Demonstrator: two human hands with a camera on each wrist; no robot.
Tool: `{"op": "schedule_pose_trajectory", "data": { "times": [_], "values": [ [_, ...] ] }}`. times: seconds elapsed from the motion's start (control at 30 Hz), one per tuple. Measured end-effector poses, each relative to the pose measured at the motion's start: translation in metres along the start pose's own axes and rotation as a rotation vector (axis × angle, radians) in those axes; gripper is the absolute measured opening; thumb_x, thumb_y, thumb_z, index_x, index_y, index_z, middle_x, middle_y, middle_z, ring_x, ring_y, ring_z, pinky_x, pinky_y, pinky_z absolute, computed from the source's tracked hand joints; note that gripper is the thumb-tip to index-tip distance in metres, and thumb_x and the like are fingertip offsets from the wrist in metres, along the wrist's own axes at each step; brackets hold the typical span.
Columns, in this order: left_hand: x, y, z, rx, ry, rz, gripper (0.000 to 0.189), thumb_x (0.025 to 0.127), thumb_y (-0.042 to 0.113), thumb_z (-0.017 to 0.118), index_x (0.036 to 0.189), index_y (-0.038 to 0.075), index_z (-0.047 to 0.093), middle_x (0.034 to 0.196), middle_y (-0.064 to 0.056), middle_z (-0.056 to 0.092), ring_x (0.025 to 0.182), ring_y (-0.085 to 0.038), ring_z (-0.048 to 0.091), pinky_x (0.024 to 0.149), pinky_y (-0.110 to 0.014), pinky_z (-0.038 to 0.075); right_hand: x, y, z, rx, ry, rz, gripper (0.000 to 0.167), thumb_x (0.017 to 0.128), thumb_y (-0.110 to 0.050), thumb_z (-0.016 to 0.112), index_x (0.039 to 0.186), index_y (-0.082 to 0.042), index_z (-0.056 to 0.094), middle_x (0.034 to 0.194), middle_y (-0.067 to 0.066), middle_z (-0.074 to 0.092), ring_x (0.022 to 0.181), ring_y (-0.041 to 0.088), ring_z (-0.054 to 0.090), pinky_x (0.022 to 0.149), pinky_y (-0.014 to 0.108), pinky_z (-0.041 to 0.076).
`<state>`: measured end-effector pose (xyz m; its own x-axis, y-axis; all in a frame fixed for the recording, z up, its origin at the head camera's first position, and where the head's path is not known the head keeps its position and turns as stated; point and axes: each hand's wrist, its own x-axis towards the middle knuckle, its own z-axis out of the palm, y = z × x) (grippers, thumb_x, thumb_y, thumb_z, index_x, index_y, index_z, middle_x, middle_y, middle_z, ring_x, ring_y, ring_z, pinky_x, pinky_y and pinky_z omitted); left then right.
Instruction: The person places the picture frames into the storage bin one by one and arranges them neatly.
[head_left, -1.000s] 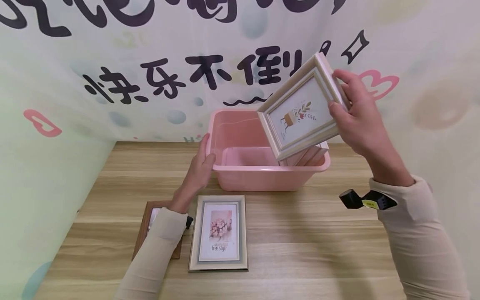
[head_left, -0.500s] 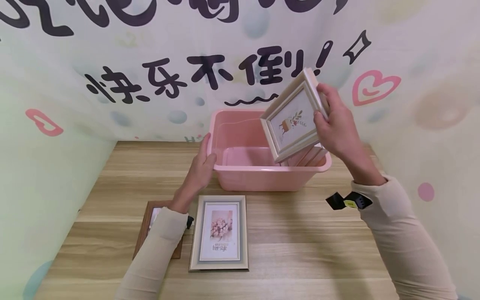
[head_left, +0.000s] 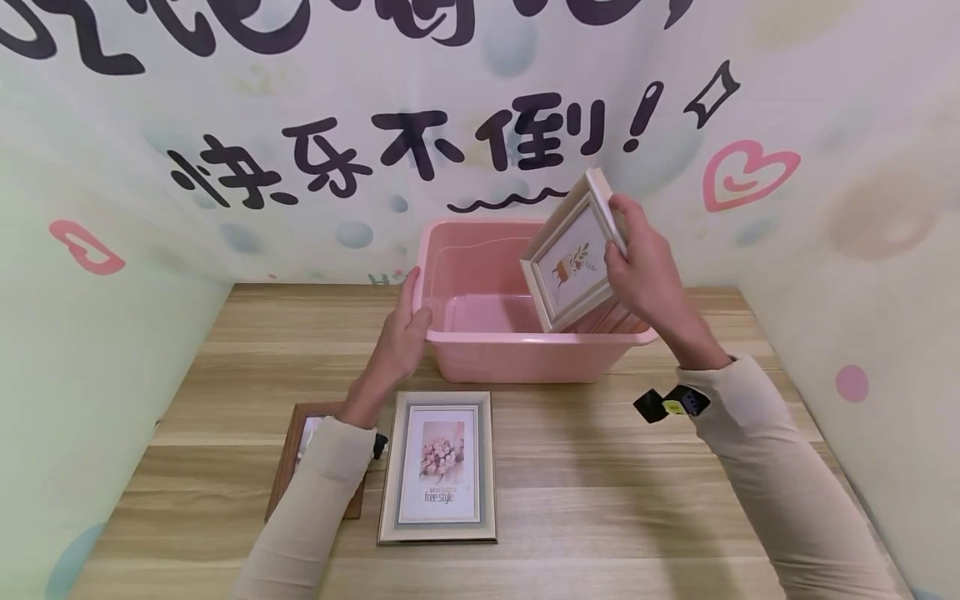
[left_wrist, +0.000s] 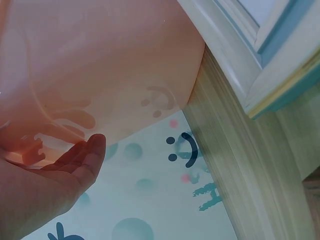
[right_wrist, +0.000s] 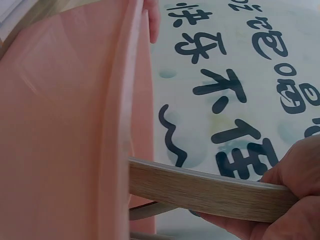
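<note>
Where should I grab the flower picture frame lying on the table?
I'd pinch its long right edge, coming from the right. The flower picture frame lies flat, face up, and the left sleeve and brown frame crowd its left side.

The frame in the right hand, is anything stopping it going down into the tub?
Maybe partly: other frames sit in the tub's right end, close by the held frame. To its left, nothing visible blocks it; the floor looks bare there.
</note>
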<state>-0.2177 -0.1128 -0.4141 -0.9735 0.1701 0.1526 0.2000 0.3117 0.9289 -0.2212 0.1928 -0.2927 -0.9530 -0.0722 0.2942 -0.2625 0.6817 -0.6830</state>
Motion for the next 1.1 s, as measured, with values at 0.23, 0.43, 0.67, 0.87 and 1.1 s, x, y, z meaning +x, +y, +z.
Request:
{"op": "schedule_pose_trajectory", "data": {
  "times": [0.23,0.43,0.67,0.87,1.1],
  "values": [
    [0.000,-0.002,0.000,-0.015,-0.003,0.003,0.065,0.101,0.018,0.031,0.161,0.020,0.005,0.160,-0.017,0.028,0.133,-0.029,0.044,0.114,-0.051,0.032,0.003,0.007,0.014,-0.020,-0.017,0.021,0.056,0.097,0.004,0.041,0.152,-0.004,0.029,0.138,0.033,0.048,0.119,0.048,0.055,0.093,0.062,0.049],
    [0.000,-0.003,0.000,-0.014,0.000,0.003,0.065,0.102,0.018,0.031,0.161,0.020,0.005,0.160,-0.018,0.027,0.135,-0.028,0.042,0.116,-0.050,0.031,0.004,0.016,0.025,-0.064,-0.025,0.007,0.056,0.096,0.005,0.041,0.150,0.000,0.030,0.136,0.032,0.050,0.116,0.047,0.056,0.094,0.061,0.048],
    [0.000,-0.003,0.000,0.004,0.005,0.001,0.064,0.102,0.019,0.031,0.161,0.021,0.005,0.160,-0.018,0.027,0.137,-0.031,0.040,0.117,-0.051,0.027,0.006,0.025,0.037,-0.148,-0.034,0.019,0.058,0.094,0.006,0.042,0.151,0.000,0.031,0.134,0.031,0.050,0.116,0.045,0.054,0.096,0.060,0.046],
    [0.001,-0.002,-0.001,0.016,0.012,0.009,0.064,0.102,0.018,0.031,0.161,0.020,0.006,0.161,-0.016,0.026,0.138,-0.031,0.039,0.117,-0.051,0.027,0.005,0.023,0.044,-0.202,-0.100,0.101,0.068,0.093,0.006,0.044,0.156,-0.005,0.021,0.140,0.029,0.044,0.119,0.043,0.052,0.096,0.058,0.048],
    [0.000,-0.002,-0.001,-0.002,0.005,0.006,0.065,0.102,0.018,0.031,0.161,0.019,0.005,0.160,-0.018,0.026,0.136,-0.030,0.041,0.116,-0.051,0.029,0.003,0.026,0.055,-0.261,-0.128,0.149,0.073,0.092,0.005,0.047,0.158,-0.008,0.017,0.146,0.029,0.037,0.110,0.043,0.053,0.077,0.052,0.054]
  ]
}}
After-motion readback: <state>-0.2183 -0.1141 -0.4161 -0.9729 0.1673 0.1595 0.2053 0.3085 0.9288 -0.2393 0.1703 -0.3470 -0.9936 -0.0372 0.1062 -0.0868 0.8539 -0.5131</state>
